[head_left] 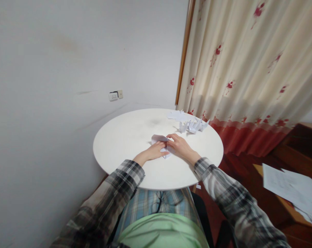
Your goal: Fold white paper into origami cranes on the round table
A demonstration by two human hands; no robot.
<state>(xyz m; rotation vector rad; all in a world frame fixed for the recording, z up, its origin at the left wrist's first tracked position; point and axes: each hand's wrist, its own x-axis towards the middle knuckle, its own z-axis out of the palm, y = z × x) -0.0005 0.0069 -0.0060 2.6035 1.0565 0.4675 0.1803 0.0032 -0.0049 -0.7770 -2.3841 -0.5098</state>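
Note:
A partly folded piece of white paper (158, 138) lies on the round white table (127, 148), with one flap standing up at its far side. My left hand (156, 151) holds the paper down from the left, its fingers on the fold and its thumb nearer me. From the right, my right hand (180, 144) grips the same paper, its fingers bent and meeting the left fingertips. The hands cover the middle of the paper. Several folded white paper figures (193, 126), pointed in shape, stand close together beyond my right hand.
Flat white paper (175, 115) lies at the table's far edge, behind the figures. A wall with a socket (113, 96) borders the left, and a patterned curtain (238, 69) hangs at the right. Printed sheets (292, 186) rest on wooden furniture at the lower right.

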